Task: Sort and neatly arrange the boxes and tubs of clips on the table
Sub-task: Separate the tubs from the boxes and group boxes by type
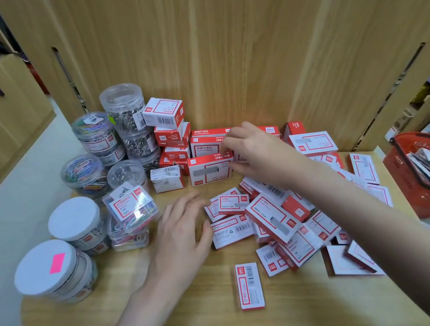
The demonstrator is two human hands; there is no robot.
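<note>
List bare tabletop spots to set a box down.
Free: the near strip between the white-lidded tubs and the lone box, under the left hand. Crowded: box pile at right, rear stacks.

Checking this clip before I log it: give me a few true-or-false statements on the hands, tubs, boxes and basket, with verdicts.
1. The right hand touches the upright box at the back. True.
2. The left hand grips a tub. False: it is open over the table, holding nothing.
3. One white-lidded tub has a pink sticker on its lid. True.
4. The tubs stand on the right of the table. False: they are grouped on the left; the loose boxes lie on the right.
5. A red basket sits at the right edge. True.
6. The single box nearest the camera stands upright. False: it lies flat.
</note>
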